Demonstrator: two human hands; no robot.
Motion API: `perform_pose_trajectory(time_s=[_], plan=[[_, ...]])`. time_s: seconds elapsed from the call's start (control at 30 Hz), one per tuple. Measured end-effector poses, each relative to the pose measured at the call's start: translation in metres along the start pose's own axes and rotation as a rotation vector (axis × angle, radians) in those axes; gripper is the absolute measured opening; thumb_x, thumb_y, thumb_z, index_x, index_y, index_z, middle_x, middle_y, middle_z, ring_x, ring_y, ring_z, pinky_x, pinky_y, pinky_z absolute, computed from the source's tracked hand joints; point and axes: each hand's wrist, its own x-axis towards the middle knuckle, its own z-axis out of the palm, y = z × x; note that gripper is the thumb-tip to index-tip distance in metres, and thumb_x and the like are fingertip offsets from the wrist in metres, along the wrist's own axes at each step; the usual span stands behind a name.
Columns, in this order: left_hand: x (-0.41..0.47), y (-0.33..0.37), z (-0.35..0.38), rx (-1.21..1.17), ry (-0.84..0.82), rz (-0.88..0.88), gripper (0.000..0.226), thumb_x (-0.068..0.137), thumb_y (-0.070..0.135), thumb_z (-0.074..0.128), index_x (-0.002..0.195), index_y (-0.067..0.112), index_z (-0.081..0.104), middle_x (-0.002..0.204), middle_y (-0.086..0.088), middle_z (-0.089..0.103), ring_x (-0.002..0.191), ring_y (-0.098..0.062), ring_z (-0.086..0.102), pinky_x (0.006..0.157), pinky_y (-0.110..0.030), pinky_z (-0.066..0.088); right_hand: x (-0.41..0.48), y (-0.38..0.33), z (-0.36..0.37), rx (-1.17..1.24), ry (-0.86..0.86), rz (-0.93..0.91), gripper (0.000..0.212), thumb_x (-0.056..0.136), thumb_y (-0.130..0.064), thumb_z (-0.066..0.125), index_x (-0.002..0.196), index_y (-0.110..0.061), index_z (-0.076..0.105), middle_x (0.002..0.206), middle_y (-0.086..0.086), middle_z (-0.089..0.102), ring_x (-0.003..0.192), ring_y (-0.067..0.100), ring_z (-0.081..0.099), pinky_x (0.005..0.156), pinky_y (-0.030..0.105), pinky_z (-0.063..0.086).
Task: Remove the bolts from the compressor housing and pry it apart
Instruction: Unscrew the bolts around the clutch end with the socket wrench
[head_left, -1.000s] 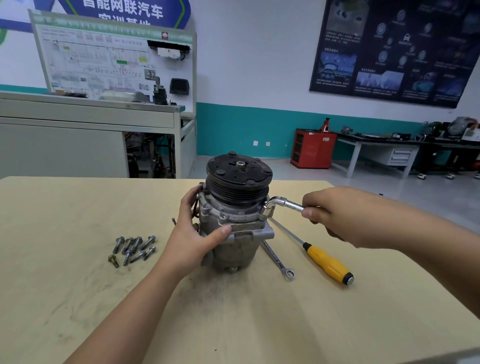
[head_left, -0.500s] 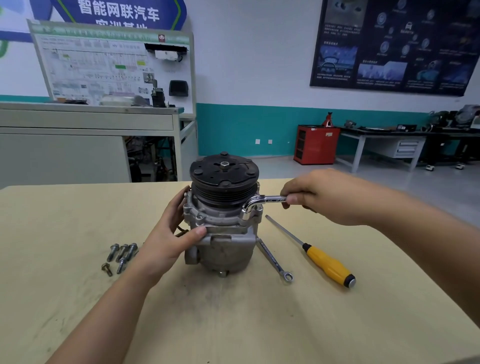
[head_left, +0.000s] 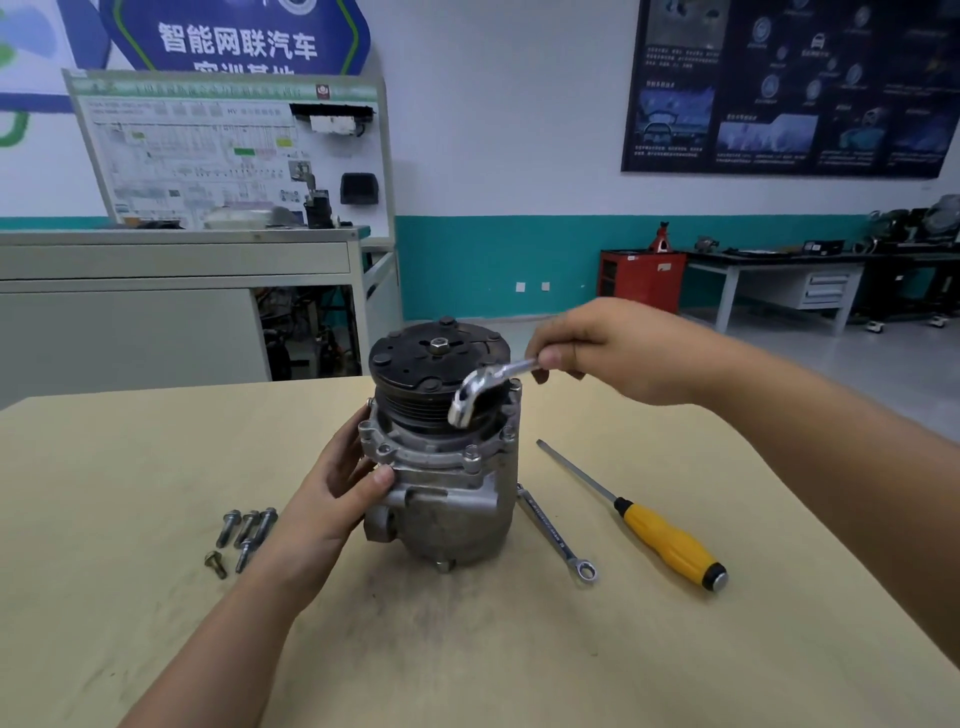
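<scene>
compressor housing (head_left: 447, 499) — cast grey, ribbed | left hand (head_left: 332, 499) grips | right hand (head_left: 618, 353) — bent chrome wrench (head_left: 483, 387)

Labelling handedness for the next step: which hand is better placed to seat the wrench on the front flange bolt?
Right. The right hand pinches the wrench, its socket end near the front flange bolt. The left hand grips the compressor housing, steadying it.

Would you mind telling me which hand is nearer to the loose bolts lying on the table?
Left. The left hand grips the compressor just right of the bolts; the right hand holds a wrench above the pulley, farther off.
</scene>
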Motion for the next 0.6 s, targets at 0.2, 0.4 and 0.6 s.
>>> perform_pose_trajectory(time_s=[0.2,0.4,0.6], plan=[[-0.011,-0.006,0.028,0.227,0.143,0.112,0.086,0.059,0.058,0.072,0.131,0.065,0.024,0.127,0.040,0.048,0.116,0.018,0.047,0.092,-0.011,0.044,-0.028,-0.012,-0.005,-0.036,0.094,0.046,0.020,0.094,-0.034,0.049,0.078,-0.029,0.061,0.063,-0.009,0.057,0.064,0.000,0.052,0.054,0.015,0.038],[-0.013,-0.010,0.041,0.296,0.276,0.179,0.089,0.061,0.055,0.073,0.120,0.078,0.010,0.136,0.034,0.037,0.123,0.020,0.037,0.094,0.000,0.032,-0.059,-0.039,0.012,-0.218,0.043,0.175,0.030,0.090,-0.050,0.048,0.073,-0.027,0.058,0.057,-0.008,0.061,0.061,-0.003,0.054,0.047,0.017,0.037],[-0.014,-0.006,0.043,0.302,0.253,0.196,0.099,0.049,0.064,0.077,0.120,0.079,0.009,0.143,0.023,0.037,0.130,0.008,0.037,0.097,-0.001,0.031,-0.061,-0.053,0.030,-0.285,0.142,0.231,0.032,0.095,-0.049,0.040,0.083,-0.024,0.056,0.074,-0.003,0.055,0.072,0.016,0.053,0.060,0.033,0.043]])
